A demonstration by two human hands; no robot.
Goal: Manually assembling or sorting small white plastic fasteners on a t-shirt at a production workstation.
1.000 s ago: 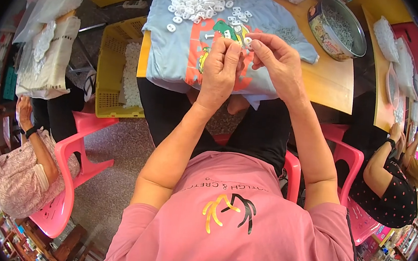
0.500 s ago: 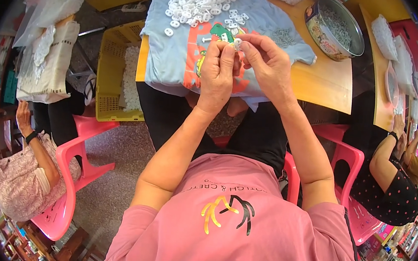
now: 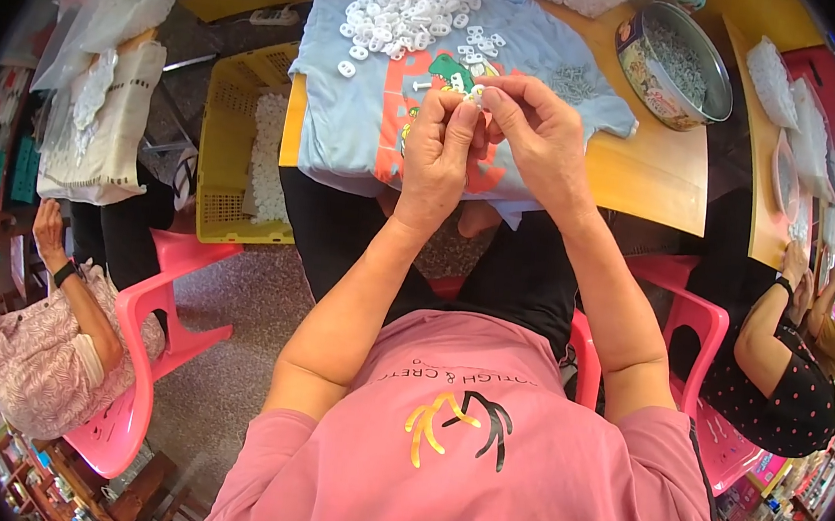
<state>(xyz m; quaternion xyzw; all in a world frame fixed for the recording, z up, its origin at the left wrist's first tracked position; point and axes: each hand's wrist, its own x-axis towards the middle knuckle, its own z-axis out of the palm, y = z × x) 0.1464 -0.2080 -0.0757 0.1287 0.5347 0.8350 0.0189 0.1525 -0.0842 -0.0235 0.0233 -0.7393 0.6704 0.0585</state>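
My left hand (image 3: 436, 160) and my right hand (image 3: 539, 144) meet over the light-blue shirt (image 3: 336, 117) spread on the table. Both pinch a small white plastic piece (image 3: 476, 94) between thumb and fingertips; the fingers cover most of it. Just beyond my left fingertips a short white peg-like part (image 3: 421, 85) lies on the shirt's printed picture. A heap of white oval pieces with two holes (image 3: 401, 16) sits on the far left of the cloth. Several smaller white pieces (image 3: 482, 42) lie to its right. On the cloth's right side is a little pile of metal screws (image 3: 573, 81).
A round tin (image 3: 673, 64) of screws stands at the table's (image 3: 656, 183) far right. Left of the table is a yellow crate (image 3: 224, 131) holding white pieces. One person (image 3: 67, 347) sits to my left on a pink chair (image 3: 135, 374), others (image 3: 779, 366) to my right.
The view has shifted slightly, so the table sits a little further right in it. My hands stay together on the white piece, with only small finger movement.
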